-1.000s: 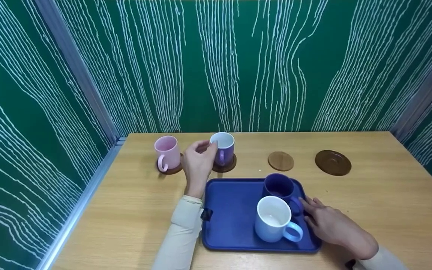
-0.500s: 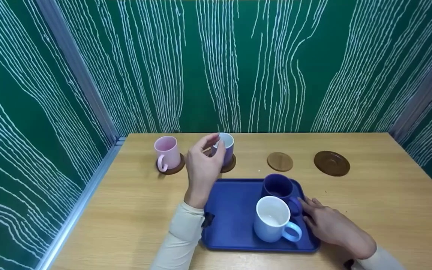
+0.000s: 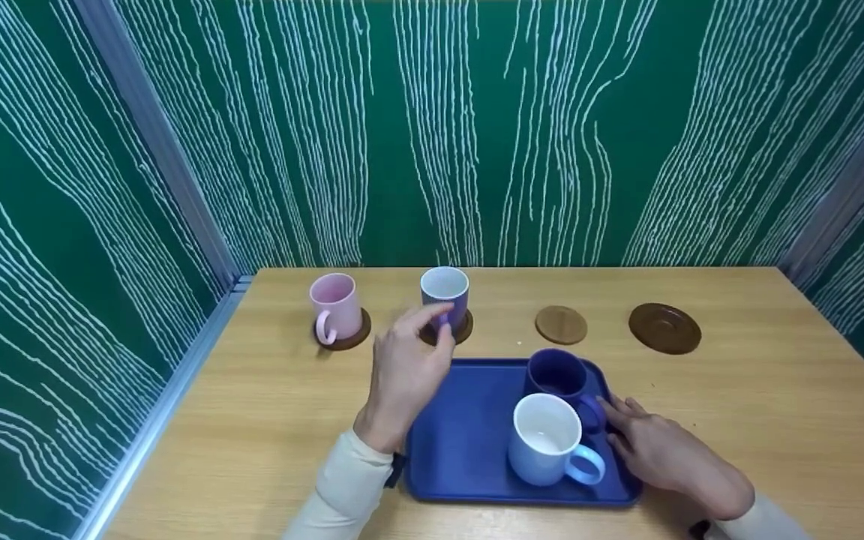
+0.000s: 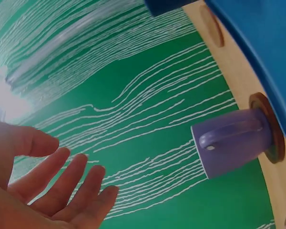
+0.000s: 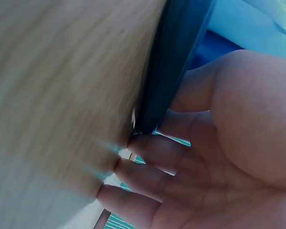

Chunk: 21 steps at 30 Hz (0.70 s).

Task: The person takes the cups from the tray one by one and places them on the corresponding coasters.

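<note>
My left hand (image 3: 408,371) hovers over the tray's left back corner with fingers loosely curved and nothing between them. Beyond it a purple mug (image 3: 460,309) with a pale inside stands upright on a brown coaster; the left wrist view shows the hand apart from this mug (image 4: 236,143). My right hand (image 3: 661,450) holds the right rim of a blue tray (image 3: 458,457), thumb over the edge (image 5: 169,71), several fingertips down on the table. On the tray stand a dark blue mug (image 3: 539,375) and a light blue mug (image 3: 529,457), handles pointing right.
A pink mug (image 3: 338,311) sits on a brown coaster at the back left. At the back right lie a light wooden coaster (image 3: 561,325) and a dark brown saucer-like coaster (image 3: 664,328). A green wall (image 3: 522,150) with white lines rises behind the wooden table (image 3: 252,420).
My left hand has come away from the purple mug, drawing back toward me, and the mug stays on its coaster. The right hand and tray have not visibly moved.
</note>
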### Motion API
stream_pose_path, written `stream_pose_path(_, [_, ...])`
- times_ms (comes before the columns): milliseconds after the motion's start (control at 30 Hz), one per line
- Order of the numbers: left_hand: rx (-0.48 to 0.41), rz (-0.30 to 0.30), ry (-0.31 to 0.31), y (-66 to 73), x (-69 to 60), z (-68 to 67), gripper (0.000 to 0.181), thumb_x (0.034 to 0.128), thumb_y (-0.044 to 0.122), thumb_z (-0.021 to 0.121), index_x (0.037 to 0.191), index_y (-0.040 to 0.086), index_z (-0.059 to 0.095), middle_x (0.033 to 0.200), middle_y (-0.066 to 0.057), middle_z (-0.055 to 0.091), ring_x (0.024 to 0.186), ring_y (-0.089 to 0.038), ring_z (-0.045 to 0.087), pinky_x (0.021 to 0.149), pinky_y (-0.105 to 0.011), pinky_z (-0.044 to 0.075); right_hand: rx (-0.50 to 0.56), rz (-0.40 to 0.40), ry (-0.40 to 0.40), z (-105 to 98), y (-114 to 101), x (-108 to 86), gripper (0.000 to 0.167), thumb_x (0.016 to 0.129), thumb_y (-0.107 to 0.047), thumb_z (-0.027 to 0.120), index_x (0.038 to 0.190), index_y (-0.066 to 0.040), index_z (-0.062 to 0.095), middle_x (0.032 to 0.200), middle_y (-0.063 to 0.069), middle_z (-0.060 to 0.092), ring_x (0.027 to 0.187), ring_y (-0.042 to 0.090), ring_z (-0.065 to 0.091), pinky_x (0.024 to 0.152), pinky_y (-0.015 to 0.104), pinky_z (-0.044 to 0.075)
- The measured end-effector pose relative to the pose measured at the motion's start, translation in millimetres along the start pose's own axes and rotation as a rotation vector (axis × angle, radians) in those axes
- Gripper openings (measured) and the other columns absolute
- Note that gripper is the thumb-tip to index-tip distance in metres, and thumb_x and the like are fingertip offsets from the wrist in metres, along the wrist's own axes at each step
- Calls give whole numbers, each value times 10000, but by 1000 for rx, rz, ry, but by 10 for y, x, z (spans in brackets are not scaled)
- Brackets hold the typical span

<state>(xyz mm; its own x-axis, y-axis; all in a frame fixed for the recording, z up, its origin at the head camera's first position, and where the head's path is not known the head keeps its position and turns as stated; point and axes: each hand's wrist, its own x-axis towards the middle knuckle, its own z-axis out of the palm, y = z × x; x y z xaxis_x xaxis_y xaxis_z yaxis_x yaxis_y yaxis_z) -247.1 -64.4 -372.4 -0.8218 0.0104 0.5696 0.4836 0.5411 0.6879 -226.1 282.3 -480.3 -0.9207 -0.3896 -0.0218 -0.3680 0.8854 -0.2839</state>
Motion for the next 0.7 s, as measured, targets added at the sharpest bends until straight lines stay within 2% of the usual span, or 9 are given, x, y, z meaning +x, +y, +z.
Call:
stream_pose_path(200, [95,4,-86,-95,-204,-7,246,964,118,687,1195,112,772,1240,-33,742,1142,-199,699,992,-395,564,9,9,-12,26,-21,10,522,1014,-193,623,1481,21,531,1504,340,473,1354,571,467,1020,696,446])
stream_pose_path(333, [173,-10,-119,-179,-310,17,226,949,113,699,1159,108,782,1196,-18,751,1123,-201,695,984,-414,559,10,1,-5,26,-20,1,522,1016,-192,617,1483,25,527,1507,331,475,1353,572,467,1017,695,449])
stream_pose_path(533, [238,-50,-207,-298,-447,60,275,957,136,679,1208,54,755,1270,-97,721,1196,-281,666,1033,-458,533,2,-25,37,40,-6,-17,516,1004,-171,634,1470,29,541,1487,325,502,1322,580,495,997,692,467])
stream_pose_path(700, [309,-84,-285,-456,-574,116,311,970,171,686,1245,35,732,1355,-201,656,1270,-372,614,1078,-517,494,8,-15,29,37,-12,-15,518,1008,-176,629,1476,24,535,1497,321,493,1337,574,484,1021,688,451])
